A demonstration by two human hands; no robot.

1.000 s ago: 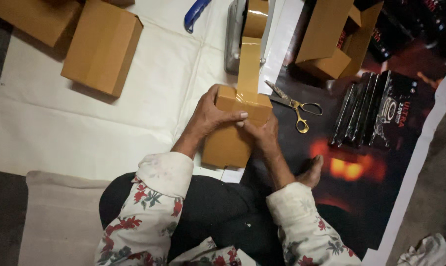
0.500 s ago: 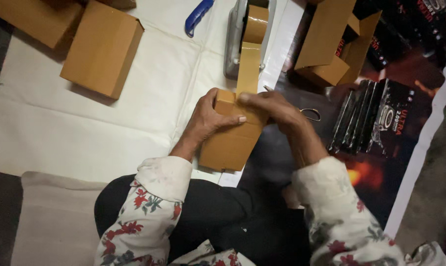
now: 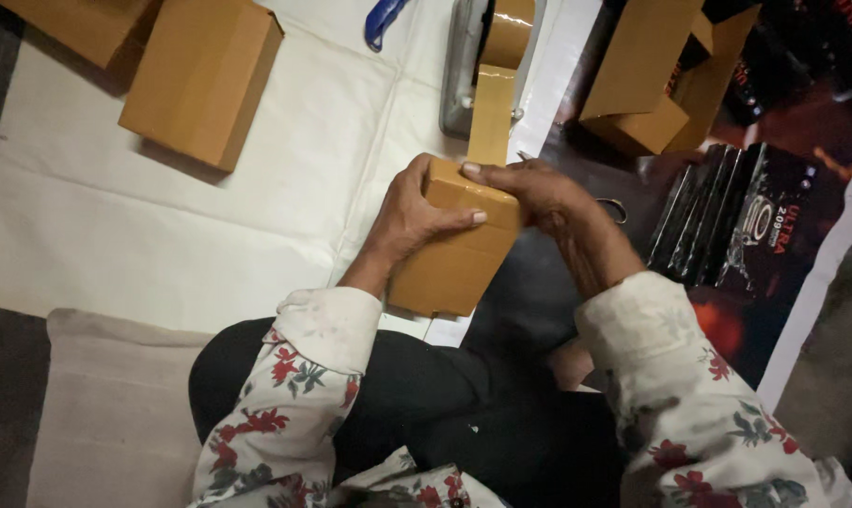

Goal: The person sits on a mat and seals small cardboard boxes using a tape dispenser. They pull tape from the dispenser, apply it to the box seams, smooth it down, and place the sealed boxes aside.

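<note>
Fingers of the left hand wrap the near-left side of a small brown cardboard box, thumb laid flat across its top; fingers of the right hand lie flat and close together on the box's far top edge, pressing a strip of brown packing tape down onto it. Neither hand is closed around anything else. The box sits tilted in front of the person's lap, over the seam where the white sheet on the floor meets a dark printed poster. The tape strip runs taut from the box up to a tape dispenser at the sheet's far edge. To do this well, judged from the frame: keep the left hand steady so the box does not twist, keep the strip centred on the flap seam, and rub from the edge outward so no wrinkle or bubble forms before cutting. Scissors lie just past the right wrist on the poster, mostly hidden. Two more closed brown boxes sit at the sheet's far-left corner, an open box on the poster to the right, a stack of flat dark packets beside it, and a blue-handled tool at the far edge.
</note>
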